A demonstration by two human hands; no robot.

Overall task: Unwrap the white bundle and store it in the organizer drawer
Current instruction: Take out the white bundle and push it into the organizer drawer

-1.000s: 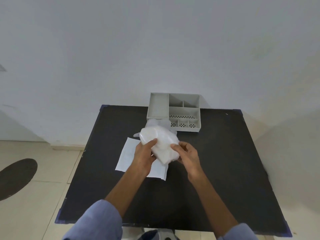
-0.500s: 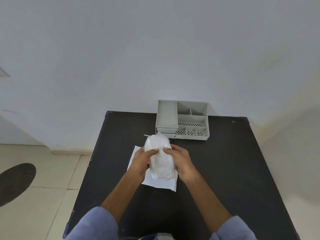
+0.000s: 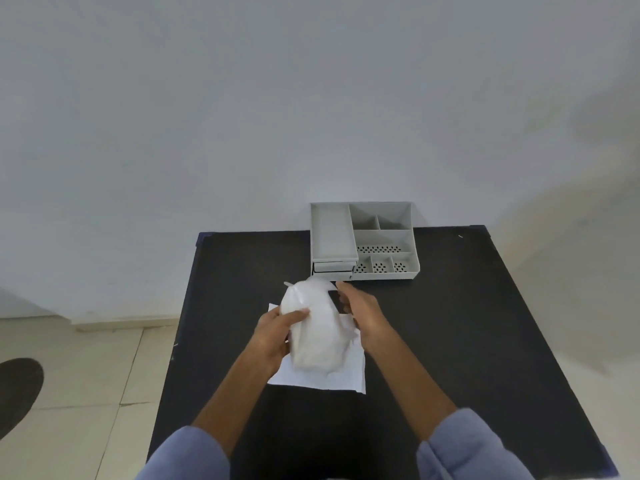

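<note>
the white bundle (image 3: 313, 332) sits in the middle of the black table (image 3: 450, 341), held just above a flat white sheet (image 3: 332, 377) that lies under it. the bundle is a soft, crumpled, elongated lump; its long axis runs from the person toward the wall, with the far end narrowing to a small twisted tip that points at the organizer. the near end is rounder and fuller.

the left hand (image 3: 273, 336) is closed around the bundle's left side, thumb laid across its upper face and fingers wrapped underneath. the right hand (image 3: 360, 308) is just beside the bundle's right side, fingers loosely curled and half open; whether it touches the wrapping cannot be told, and it grips nothing that shows.

the grey organizer (image 3: 414, 244) stands at the far edge of the table against the wall, just beyond the bundle's tip. its top has a long tray on the left, two small compartments at the back right, one wide one below them, a perforated strip, and three small perforated cells in front. all of these look empty. the drawer (image 3: 332, 267) sits under the long tray, its front facing the person; whether it is pulled out cannot be told.

blue sleeves (image 3: 474, 448) cover both forearms near the bottom edge.
</note>
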